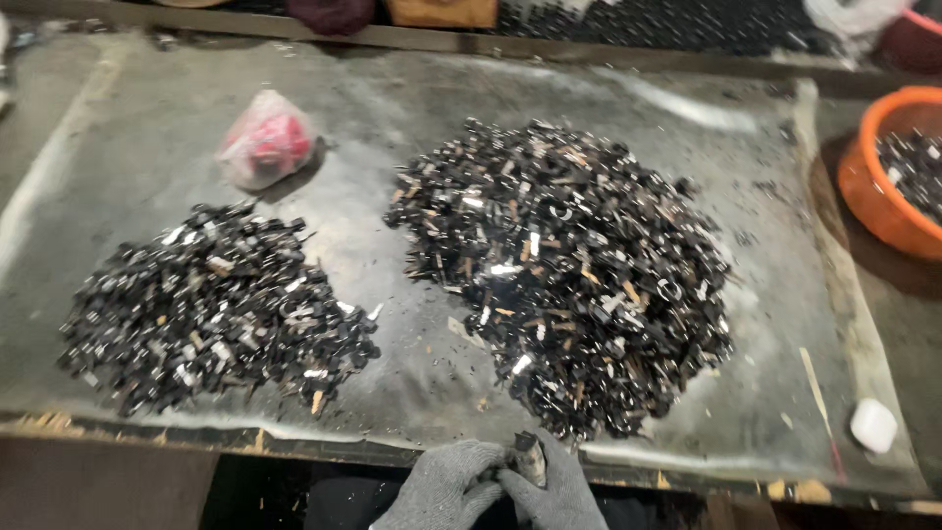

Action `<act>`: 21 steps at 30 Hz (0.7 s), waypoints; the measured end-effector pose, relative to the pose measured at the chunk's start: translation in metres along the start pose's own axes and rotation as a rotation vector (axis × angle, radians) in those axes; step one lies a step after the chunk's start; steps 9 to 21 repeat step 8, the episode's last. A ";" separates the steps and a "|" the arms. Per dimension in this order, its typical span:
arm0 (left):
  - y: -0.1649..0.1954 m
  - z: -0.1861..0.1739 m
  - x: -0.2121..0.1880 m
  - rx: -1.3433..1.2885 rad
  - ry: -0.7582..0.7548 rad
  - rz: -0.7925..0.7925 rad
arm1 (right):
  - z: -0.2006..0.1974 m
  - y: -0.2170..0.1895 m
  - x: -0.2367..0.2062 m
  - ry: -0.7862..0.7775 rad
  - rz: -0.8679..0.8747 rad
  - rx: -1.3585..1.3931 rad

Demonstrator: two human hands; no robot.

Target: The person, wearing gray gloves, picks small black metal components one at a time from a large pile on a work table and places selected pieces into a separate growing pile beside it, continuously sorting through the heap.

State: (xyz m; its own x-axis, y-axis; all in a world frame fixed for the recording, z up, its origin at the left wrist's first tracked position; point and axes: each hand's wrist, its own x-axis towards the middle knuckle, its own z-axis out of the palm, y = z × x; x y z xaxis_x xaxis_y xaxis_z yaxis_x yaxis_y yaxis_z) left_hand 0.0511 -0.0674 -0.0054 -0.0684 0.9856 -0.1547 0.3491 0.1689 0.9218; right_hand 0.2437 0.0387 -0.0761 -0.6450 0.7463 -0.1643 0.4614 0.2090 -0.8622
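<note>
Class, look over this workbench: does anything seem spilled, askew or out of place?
Mostly orderly: two heaps of small dark parts, left pile and right pile. Loose bits lie scattered between them on the grey sheet. A thin stick and a small white piece lie apart near the right edge.

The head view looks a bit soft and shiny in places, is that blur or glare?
Head view: both. Glare streaks the grey sheet near its far edge and glints off bits in the big pile; the small pile is smeared by motion blur; the gloved left hand and right hand, holding a small dark part, sit in dimmer light at the near edge.
</note>
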 end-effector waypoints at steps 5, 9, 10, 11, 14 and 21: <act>0.008 -0.021 0.002 0.197 -0.032 0.171 | -0.009 0.016 0.019 -0.205 0.041 0.025; 0.004 -0.085 0.020 0.290 0.462 0.012 | -0.008 0.024 0.030 -0.218 0.113 0.013; 0.004 -0.085 0.020 0.290 0.462 0.012 | -0.008 0.024 0.030 -0.218 0.113 0.013; 0.004 -0.085 0.020 0.290 0.462 0.012 | -0.008 0.024 0.030 -0.218 0.113 0.013; 0.004 -0.085 0.020 0.290 0.462 0.012 | -0.008 0.024 0.030 -0.218 0.113 0.013; 0.004 -0.085 0.020 0.290 0.462 0.012 | -0.008 0.024 0.030 -0.218 0.113 0.013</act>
